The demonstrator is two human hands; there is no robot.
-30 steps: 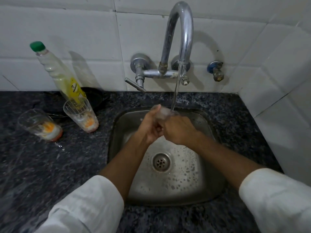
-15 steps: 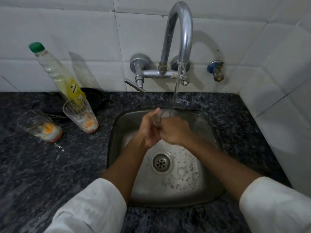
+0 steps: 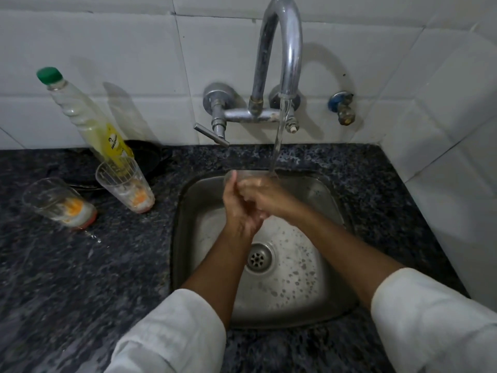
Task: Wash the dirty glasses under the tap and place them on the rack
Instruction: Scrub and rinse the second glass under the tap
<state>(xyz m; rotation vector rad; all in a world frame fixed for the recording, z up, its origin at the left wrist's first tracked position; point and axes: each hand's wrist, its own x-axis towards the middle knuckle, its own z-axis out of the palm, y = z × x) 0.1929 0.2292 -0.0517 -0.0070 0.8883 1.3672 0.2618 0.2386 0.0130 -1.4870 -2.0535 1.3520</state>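
While water runs in a thin stream from the tap (image 3: 279,44), both hands meet over the back of the sink (image 3: 333,300), just under the stream. The left hand (image 3: 239,208) is curled round a clear glass (image 3: 243,176), thumb up along its near side; only the rim and a little of the wall show above the fingers. The right hand (image 3: 262,196) lies against the left, its fingers bent over the glass; it seems to grip the glass too, though the fingers overlap too much to be sure how. The stream lands at the far right edge of the glass, by the right hand's knuckles.

Two more dirty glasses stand on the dark speckled worktop (image 3: 80,278) left of the sink. The nearer glass (image 3: 125,183) is upright close to the sink's rim, with orange and white dregs at the bottom. The far glass (image 3: 59,201) stands further left, appearing tilted in the wide view, with the same dregs. Behind the nearer glass a soap bottle (image 3: 86,114) with a green cap and yellow label leans against the white tiles, and a dark pan (image 3: 146,160) sits beside it. Soap bubbles dot the sink floor around the drain (image 3: 258,258). White sleeves (image 3: 172,335) cover both forearms.
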